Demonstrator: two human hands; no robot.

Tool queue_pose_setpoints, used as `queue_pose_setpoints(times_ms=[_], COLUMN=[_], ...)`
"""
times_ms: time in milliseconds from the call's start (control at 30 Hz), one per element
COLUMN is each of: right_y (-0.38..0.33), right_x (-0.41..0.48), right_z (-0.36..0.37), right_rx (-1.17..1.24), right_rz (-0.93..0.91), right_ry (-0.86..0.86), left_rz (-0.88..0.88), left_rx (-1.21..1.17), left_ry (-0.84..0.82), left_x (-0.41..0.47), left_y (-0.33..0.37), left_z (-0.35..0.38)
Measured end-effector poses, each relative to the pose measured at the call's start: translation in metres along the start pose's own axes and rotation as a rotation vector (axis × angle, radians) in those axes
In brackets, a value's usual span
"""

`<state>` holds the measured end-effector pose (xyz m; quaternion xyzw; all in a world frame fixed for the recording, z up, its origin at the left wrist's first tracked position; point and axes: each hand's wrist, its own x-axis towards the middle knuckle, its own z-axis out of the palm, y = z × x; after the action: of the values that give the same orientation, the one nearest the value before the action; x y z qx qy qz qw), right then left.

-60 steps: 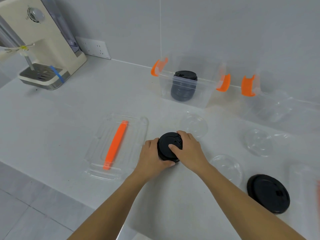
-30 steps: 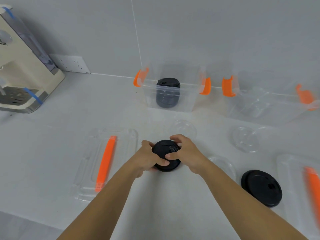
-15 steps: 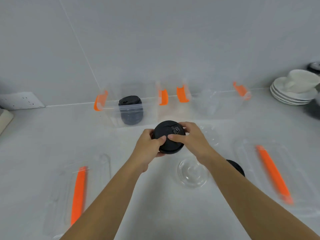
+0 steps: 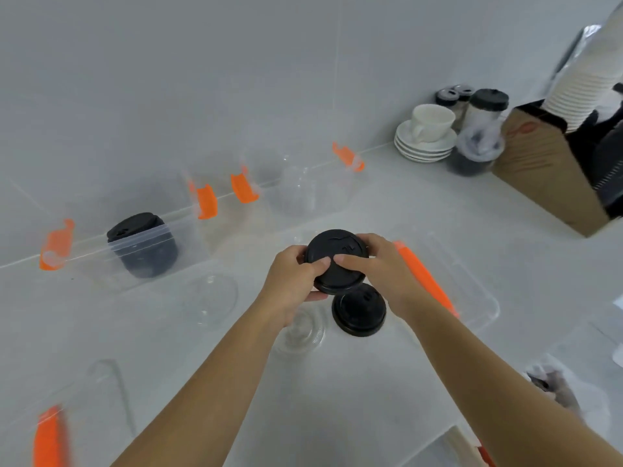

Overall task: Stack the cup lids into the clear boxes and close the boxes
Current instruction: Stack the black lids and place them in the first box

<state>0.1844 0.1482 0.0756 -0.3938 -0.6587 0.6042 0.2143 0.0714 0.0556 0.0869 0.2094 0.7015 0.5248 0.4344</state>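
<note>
Both hands hold a stack of black cup lids [image 4: 337, 261] above the counter; my left hand [image 4: 293, 281] grips its left edge and my right hand [image 4: 381, 267] its right edge. Just below lies another black lid [image 4: 359, 313] on the counter. Clear lids lie at the left [image 4: 210, 299] and beneath my left wrist [image 4: 303, 333]. At the back left a clear box [image 4: 182, 230] with orange clips holds a pile of black lids [image 4: 143, 246]. A second clear box [image 4: 303, 190] stands to its right with clear lids inside.
A box cover with an orange strip [image 4: 468, 291] lies right of my hands, another [image 4: 54, 429] at the lower left. At the back right stand a white cup on saucers [image 4: 426, 136], jars [image 4: 478, 129] and a brown carton [image 4: 553, 176] with paper cups.
The view has swung right. My hands lifted the black lid stack off the counter and carried it rightwards, over the other black lid.
</note>
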Motion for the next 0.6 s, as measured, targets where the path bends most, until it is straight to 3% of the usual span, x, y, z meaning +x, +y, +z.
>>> queue_pose_setpoints(times_ms=[300, 600], right_y=[0.041, 0.062], right_x=[-0.015, -0.014], right_z=[-0.021, -0.018], right_rx=[-0.015, -0.124], right_rz=[0.209, 0.301], right_ry=[0.068, 0.069], left_rz=[-0.22, -0.327], left_rx=[0.084, 0.131], left_ry=[-0.145, -0.158], left_x=[0.013, 0.019], left_y=[-0.02, -0.039], left_z=[0.032, 0.04])
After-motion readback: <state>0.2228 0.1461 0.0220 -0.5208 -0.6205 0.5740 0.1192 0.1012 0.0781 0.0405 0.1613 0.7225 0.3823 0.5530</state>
